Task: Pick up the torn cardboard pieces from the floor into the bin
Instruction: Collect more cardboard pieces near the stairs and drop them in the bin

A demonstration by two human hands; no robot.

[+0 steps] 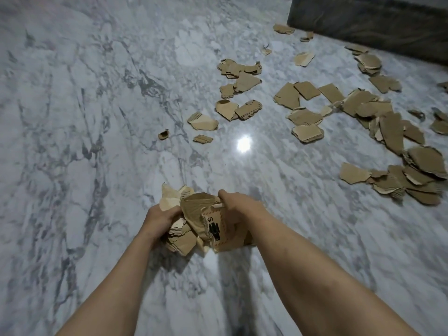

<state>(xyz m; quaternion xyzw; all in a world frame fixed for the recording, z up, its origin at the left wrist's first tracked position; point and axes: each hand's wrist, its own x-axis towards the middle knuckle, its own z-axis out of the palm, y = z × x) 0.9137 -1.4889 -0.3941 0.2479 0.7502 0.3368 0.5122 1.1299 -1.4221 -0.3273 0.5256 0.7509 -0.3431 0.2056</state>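
Note:
A bundle of torn brown cardboard pieces is clamped between both hands above the marble floor. My left hand grips its left side and my right hand grips its right side. One held piece shows black print and a dashed red border. Several more torn cardboard pieces lie scattered on the floor ahead and to the right, with a dense pile at the far right. No bin is in view.
The floor is glossy white and grey marble with a bright light reflection. A dark grey block, like a mattress or furniture base, lies along the top right. Small scraps lie near the centre.

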